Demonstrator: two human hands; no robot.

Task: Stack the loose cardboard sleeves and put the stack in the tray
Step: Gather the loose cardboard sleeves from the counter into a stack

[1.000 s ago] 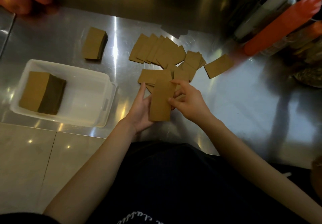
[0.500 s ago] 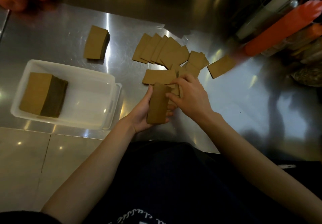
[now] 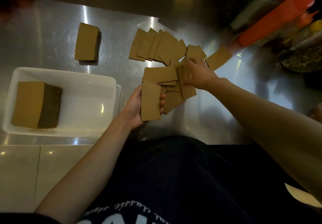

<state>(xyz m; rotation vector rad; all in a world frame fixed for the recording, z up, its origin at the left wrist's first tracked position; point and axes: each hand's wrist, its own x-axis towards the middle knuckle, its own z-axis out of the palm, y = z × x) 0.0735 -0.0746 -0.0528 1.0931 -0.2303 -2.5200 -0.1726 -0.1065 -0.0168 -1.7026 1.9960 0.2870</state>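
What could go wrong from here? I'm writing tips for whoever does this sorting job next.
1. The left hand holds its stack by the edges only; adding the sleeve the right hand is picking up could skew it or let sleeves slide out.
2. The loose sleeves overlap, so several may lift together.
3. One sleeve lies apart and may get missed.

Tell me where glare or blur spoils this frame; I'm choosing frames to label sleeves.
Head view: bright glare streaks run down the steel counter between the small stack and the fanned sleeves; the orange bottles at upper right are smeared by blur; the right hand is slightly soft; overall light is dim, though sleeve edges read clearly.
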